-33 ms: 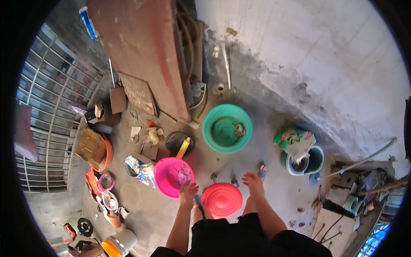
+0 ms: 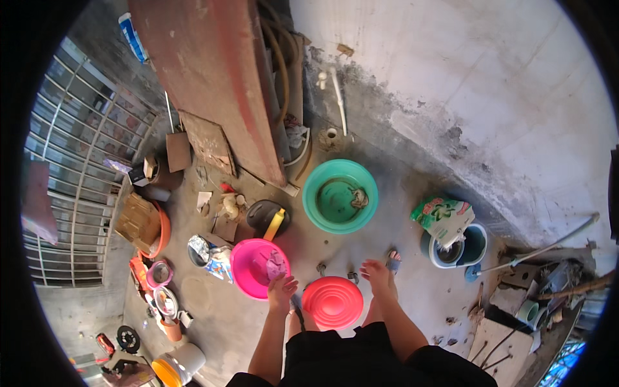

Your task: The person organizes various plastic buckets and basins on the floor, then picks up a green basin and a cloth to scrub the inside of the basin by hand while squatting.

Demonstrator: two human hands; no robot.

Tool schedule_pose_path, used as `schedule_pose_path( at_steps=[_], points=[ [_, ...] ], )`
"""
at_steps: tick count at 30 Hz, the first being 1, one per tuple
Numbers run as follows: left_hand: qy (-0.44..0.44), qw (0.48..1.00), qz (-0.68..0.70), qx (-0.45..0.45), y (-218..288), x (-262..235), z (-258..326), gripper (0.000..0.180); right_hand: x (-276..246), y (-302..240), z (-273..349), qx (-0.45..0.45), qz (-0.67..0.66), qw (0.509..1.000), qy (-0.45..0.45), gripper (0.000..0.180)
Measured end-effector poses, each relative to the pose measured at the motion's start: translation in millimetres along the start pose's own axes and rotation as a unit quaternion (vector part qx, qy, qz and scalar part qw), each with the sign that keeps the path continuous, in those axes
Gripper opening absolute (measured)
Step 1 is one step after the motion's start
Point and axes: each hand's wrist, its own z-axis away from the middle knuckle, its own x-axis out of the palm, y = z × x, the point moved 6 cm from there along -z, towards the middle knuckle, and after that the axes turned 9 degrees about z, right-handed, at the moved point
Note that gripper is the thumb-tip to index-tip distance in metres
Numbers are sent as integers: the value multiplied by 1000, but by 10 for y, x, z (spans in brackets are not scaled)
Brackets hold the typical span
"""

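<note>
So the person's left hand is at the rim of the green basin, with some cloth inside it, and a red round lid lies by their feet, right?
Not quite. In the head view the left hand is at the rim of the pink basin, which has the cloth inside it. The green basin stands farther off, near the wall. The red round lid does lie by the feet.

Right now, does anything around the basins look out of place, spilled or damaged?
Nothing looks spilled. The left hand rests on the pink basin rim; the right hand hangs free. The red basin lies upside down, and the wall is stained dark at its base.
</note>
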Motion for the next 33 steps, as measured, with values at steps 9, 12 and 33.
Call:
schedule_pose_path(
  at_steps=[9,12,33],
  points=[
    [15,994,-98,38,-176,1372,194,36,-705,-783,-728,-4,30,998,-48,17],
    [44,992,-110,47,-151,1491,111,33,-698,-863,-982,17,35,997,-59,15],
    [-37,884,-459,-79,-1409,518,-3396,49,233,781,-2704,46,604,790,98,37]
  ],
)
